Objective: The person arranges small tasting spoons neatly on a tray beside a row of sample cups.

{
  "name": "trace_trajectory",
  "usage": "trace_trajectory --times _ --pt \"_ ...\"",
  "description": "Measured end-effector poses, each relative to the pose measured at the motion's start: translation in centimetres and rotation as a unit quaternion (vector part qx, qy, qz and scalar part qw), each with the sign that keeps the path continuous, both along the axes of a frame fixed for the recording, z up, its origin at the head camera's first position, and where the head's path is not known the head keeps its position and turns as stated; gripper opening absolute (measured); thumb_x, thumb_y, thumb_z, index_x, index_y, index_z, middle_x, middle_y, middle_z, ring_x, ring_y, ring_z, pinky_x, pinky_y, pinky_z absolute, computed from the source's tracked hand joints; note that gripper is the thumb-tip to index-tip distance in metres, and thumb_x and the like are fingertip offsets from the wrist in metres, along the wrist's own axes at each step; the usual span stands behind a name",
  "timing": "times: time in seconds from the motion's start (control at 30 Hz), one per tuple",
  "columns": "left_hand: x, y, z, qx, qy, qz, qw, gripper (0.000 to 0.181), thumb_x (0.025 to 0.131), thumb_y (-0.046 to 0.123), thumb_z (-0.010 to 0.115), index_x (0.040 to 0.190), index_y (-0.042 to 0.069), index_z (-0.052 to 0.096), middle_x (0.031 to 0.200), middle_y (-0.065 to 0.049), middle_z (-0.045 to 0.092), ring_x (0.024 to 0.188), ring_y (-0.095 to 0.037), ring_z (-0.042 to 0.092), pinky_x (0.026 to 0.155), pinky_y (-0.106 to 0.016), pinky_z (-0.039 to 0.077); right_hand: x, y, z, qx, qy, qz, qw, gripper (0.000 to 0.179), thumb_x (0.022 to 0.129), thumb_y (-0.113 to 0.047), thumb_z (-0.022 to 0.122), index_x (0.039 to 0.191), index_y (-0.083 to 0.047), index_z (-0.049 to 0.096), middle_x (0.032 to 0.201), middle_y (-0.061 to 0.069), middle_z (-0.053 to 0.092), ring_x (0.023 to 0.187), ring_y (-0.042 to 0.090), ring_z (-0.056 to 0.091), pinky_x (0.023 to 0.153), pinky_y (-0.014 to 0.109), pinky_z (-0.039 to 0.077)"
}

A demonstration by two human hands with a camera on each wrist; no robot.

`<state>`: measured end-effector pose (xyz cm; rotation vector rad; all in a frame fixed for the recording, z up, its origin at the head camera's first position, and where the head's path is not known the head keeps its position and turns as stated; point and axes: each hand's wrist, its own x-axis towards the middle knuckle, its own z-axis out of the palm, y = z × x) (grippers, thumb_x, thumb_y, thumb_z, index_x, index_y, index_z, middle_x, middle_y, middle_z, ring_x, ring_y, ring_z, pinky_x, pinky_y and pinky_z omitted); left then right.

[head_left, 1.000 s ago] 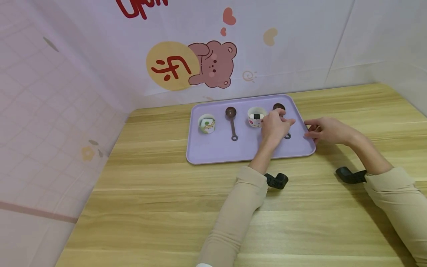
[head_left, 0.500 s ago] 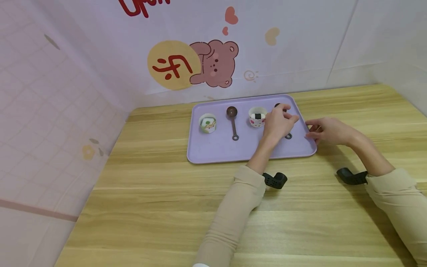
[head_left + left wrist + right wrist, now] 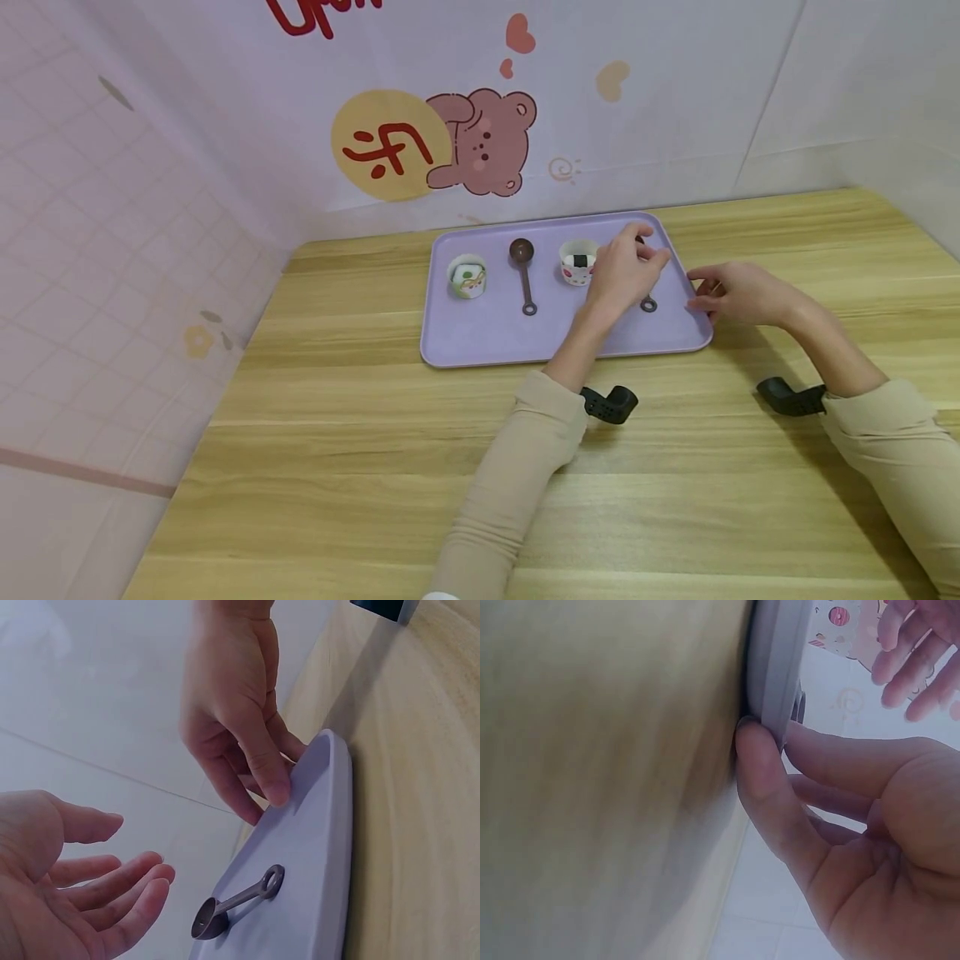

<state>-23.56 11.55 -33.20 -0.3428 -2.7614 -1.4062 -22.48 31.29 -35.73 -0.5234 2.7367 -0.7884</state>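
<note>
My left hand (image 3: pixel 626 268) hovers over the right end of a lilac tray (image 3: pixel 480 337), fingers loosely bent and holding nothing. Below it lies a dark brown scoop spoon (image 3: pixel 244 900), apart from the fingers in the left wrist view; the hand covers much of it in the head view. At the tray's right edge my right hand (image 3: pixel 742 293) pinches the rim, thumb and fingers on either side in the right wrist view. Left of my left hand stands a patterned cup (image 3: pixel 576 273) with a black-and-white rice-ball shape inside.
A second brown scoop spoon (image 3: pixel 525 279) lies mid-tray. Toward the tray's left end stands another patterned cup (image 3: pixel 468 277) with a white and green piece in it. The wooden table (image 3: pixel 337 467) meets a printed wall sheet (image 3: pixel 645 150) at the back.
My left hand has shifted slightly upward, away from the right scoop spoon, and its forearm has drawn a little left. The right hand keeps its grip on the tray's edge.
</note>
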Motion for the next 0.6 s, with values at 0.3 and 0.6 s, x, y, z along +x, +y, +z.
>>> trace_trajectory --times 0.3,0.6 --pt "0.1 -1.0 0.2 0.027 0.003 -0.022 0.9994 0.034 0.097 0.024 0.068 0.129 0.015 0.063 0.097 0.007 0.071 0.088 -0.004 0.064 0.073 -0.016 0.047 0.1 0.1 0.3 -0.018 -0.005 -0.019 0.9996 0.044 0.099 -0.002 0.061 0.132 0.023 0.046 0.093 0.02 0.069 0.071 0.024 0.07 0.061 0.03 0.059" --pt "-0.1 -2.1 0.2 0.029 0.015 -0.037 0.9988 0.035 0.098 0.022 0.067 0.132 0.013 0.063 0.094 0.006 0.071 0.089 -0.003 0.063 0.075 -0.014 0.046 0.2 0.1 0.9 -0.006 0.043 -0.027 0.9987 0.038 0.1 -0.004 0.06 0.13 0.017 0.053 0.1 0.022 0.067 0.077 0.026 0.068 0.062 0.025 0.053"
